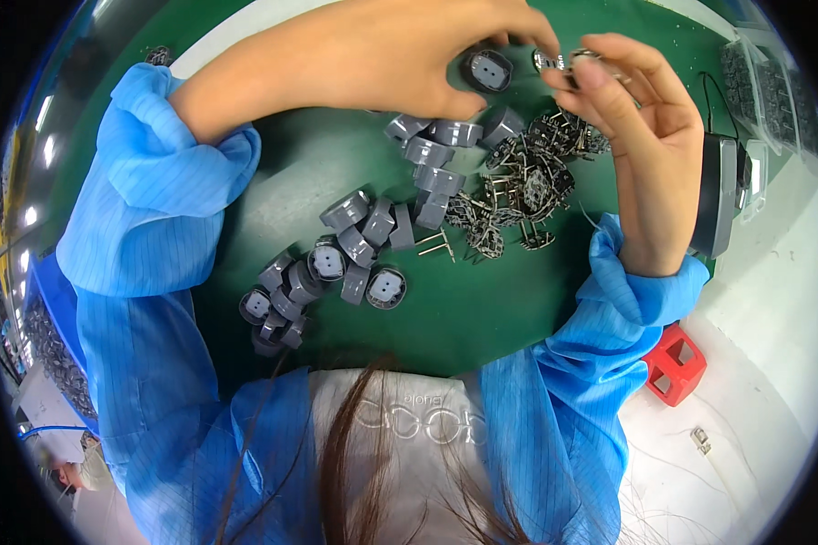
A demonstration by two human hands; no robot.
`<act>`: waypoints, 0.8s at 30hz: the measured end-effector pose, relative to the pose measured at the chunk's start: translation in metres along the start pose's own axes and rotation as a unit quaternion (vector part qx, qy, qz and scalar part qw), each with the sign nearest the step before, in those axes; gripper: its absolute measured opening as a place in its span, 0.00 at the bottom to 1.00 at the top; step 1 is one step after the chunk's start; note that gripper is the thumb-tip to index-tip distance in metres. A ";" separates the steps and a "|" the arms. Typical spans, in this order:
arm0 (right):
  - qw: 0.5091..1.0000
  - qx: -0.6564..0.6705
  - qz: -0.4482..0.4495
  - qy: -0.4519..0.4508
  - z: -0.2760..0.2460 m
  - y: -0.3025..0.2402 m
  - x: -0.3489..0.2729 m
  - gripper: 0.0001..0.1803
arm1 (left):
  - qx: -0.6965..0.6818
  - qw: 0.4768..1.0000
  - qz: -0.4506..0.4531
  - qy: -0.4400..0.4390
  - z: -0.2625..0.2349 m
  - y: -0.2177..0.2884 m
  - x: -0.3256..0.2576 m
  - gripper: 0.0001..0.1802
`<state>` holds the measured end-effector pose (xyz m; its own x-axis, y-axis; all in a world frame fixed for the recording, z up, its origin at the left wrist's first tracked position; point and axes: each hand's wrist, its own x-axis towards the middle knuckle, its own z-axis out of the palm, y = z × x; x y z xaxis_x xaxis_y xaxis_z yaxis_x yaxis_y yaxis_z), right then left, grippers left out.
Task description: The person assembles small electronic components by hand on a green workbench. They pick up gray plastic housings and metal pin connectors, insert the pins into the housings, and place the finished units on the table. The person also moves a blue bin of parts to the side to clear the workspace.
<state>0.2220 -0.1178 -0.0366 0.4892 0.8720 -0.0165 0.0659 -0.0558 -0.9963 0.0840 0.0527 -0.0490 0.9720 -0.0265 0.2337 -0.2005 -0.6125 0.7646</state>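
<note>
My left hand (386,64) reaches across the far side of the green mat (509,309), its thumb and fingers spread apart. Between them is a grey round housing (488,71) with a pale inner face; whether the hand touches it I cannot tell. A small shiny metal-and-black part (547,62) is just below the left index fingertip. My right hand (650,118) pinches another small metal-and-black part (583,58) between thumb and index finger, mostly hidden by them. Below the hands lie several grey round housings (434,180) and a heap of dark parts with metal prongs (527,186).
At the far right are clear trays (773,95) of small dark parts and a dark grey device (716,195). A red plastic holder (675,365) stands near my right elbow. To the left sits a blue bin (56,304) with many small parts.
</note>
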 end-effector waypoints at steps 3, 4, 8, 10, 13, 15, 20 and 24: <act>0.994 -0.087 -0.059 -0.006 0.007 -0.001 -0.001 0.11 | 0.060 0.997 -0.019 0.043 -0.001 0.000 -0.004 0.14; 0.986 -0.124 -0.108 0.017 0.008 0.004 0.001 0.09 | 0.060 0.997 -0.024 0.039 -0.004 0.001 -0.005 0.15; 0.987 -0.124 -0.087 0.048 0.014 0.001 -0.003 0.09 | -0.069 0.994 -0.033 0.074 0.001 -0.006 -0.005 0.15; 0.983 -0.139 -0.097 0.076 0.014 0.001 -0.003 0.09 | -0.094 0.989 -0.069 0.094 0.002 0.016 -0.005 0.15; 0.970 -0.145 -0.181 0.075 0.010 0.009 0.000 0.08 | -0.207 0.970 -0.089 0.095 0.005 0.007 -0.006 0.16; 0.964 -0.166 -0.201 0.060 0.010 0.009 0.000 0.08 | -0.252 0.959 -0.075 0.105 0.008 0.001 -0.012 0.16; 0.960 -0.229 -0.132 0.093 0.024 0.002 -0.012 0.07 | -0.163 0.978 -0.041 0.122 0.008 0.011 -0.013 0.16; 0.938 -0.271 -0.197 0.090 0.026 0.005 -0.011 0.07 | -0.157 0.977 -0.109 0.095 0.005 0.018 -0.012 0.15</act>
<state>0.1947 -0.1148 -0.0435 0.4690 0.7835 0.4077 0.6818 -0.0278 -0.7310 0.0692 0.0381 -0.0409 0.9612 0.2433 0.1298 -0.0484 -0.3146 0.9480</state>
